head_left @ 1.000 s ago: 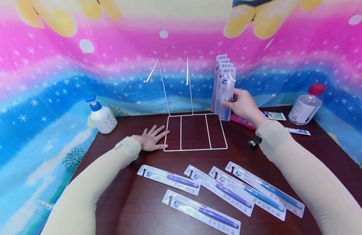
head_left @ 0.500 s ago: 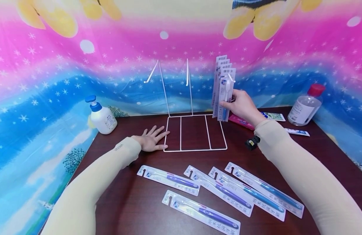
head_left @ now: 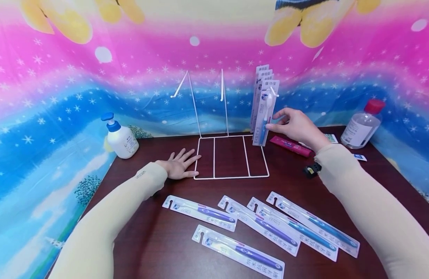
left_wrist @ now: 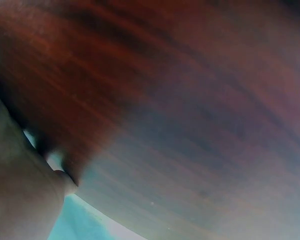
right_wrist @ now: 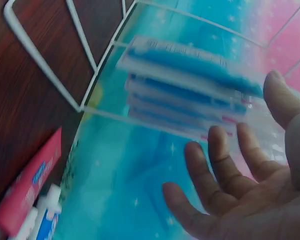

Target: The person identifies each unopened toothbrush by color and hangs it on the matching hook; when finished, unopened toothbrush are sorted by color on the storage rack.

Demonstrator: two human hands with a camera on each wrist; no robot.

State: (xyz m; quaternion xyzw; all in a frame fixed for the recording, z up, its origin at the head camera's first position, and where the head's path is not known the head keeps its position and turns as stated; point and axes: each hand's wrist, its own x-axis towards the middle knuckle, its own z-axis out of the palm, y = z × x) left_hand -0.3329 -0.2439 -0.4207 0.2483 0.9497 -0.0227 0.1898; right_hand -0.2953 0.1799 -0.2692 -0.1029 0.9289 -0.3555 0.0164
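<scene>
Several packaged toothbrushes (head_left: 265, 116) hang one behind another on the right hook of a white wire rack (head_left: 232, 178). The front pack has a blue-handled brush and tilts a little, its lower end toward the left. Beside its right edge is my right hand (head_left: 294, 123), with fingers spread and the thumb tip near the pack. In the right wrist view the fingers (right_wrist: 217, 155) are apart, with nothing between them and the thumb. My left hand (head_left: 179, 164) lies flat on the table, fingertips over the left side of the rack base. The rack's left and middle hooks are bare.
Several more packaged toothbrushes (head_left: 259, 228), purple and blue, lie on the dark table (head_left: 158, 248) in front. A pump bottle (head_left: 122, 139) stands at left, a red-capped clear bottle (head_left: 362, 126) at right. A red toothpaste tube (head_left: 292, 146) and other tubes lie behind my right hand.
My right hand has let go of the front toothbrush pack and moved slightly right. The pack's lower end has swung left. My left hand has stayed in place.
</scene>
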